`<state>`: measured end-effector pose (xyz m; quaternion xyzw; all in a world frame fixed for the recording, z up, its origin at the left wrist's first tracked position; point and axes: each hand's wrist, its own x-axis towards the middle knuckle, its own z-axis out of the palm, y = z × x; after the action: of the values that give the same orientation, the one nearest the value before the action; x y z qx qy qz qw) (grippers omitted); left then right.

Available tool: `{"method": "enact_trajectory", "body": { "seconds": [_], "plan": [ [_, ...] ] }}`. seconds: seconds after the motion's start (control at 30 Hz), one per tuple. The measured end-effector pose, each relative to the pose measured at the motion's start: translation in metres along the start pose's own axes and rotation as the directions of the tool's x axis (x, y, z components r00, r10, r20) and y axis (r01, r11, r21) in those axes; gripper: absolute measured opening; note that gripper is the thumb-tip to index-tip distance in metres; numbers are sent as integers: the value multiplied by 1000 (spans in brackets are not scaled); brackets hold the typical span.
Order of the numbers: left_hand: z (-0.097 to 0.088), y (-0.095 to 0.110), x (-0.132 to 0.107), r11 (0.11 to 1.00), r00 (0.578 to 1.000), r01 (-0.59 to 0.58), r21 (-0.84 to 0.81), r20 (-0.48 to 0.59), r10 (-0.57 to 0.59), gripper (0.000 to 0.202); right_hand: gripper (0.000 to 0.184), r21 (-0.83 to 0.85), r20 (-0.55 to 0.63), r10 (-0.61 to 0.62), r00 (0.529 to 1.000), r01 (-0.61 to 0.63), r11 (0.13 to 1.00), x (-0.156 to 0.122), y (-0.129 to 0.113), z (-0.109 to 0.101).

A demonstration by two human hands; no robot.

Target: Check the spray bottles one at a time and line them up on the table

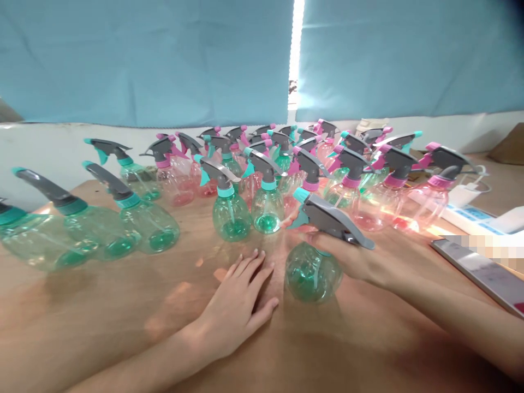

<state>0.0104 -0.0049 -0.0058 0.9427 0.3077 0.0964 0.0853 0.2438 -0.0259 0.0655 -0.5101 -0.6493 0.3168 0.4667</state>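
Observation:
My right hand is wrapped round the neck of a green spray bottle, just under its grey and teal trigger head. The bottle is roughly upright near the table's front, and its nozzle points to the left and away. My left hand lies flat on the wooden table, fingers spread, to the left of that bottle and holding nothing. Just beyond my fingertips stand two more green spray bottles, one to the left and another beside it.
Several green bottles stand at the left. Pink and green bottles crowd the back. At the right lie a phone and a white power strip with a plugged-in charger. A blue curtain hangs behind.

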Motion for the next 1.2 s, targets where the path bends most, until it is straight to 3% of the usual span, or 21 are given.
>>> {"method": "enact_trajectory", "body": {
  "seconds": [0.17,0.5,0.67,0.8,0.9,1.2],
  "plan": [
    [1,-1,-1,1000,1000,-5,-10,-15,4,49,15,40,88,-3,996,0,999,1,-7,-1],
    [0,-1,0,1000,1000,13,-17,1,-13,51,16,44,58,-8,998,5,999,-2,8,-3],
    [1,-1,-1,1000,1000,6,-26,-18,-6,50,5,64,23,11,1000,-13,998,-1,15,1],
    [0,0,0,1000,1000,5,-11,4,-5,51,18,87,-15,-22,1000,24,996,0,12,4],
    [0,0,0,1000,1000,6,6,19,-6,52,26,93,24,-48,999,45,995,0,7,4],
    [-1,0,0,1000,1000,6,10,26,-6,51,28,120,13,-75,997,73,990,1,0,4]
  ]
}}
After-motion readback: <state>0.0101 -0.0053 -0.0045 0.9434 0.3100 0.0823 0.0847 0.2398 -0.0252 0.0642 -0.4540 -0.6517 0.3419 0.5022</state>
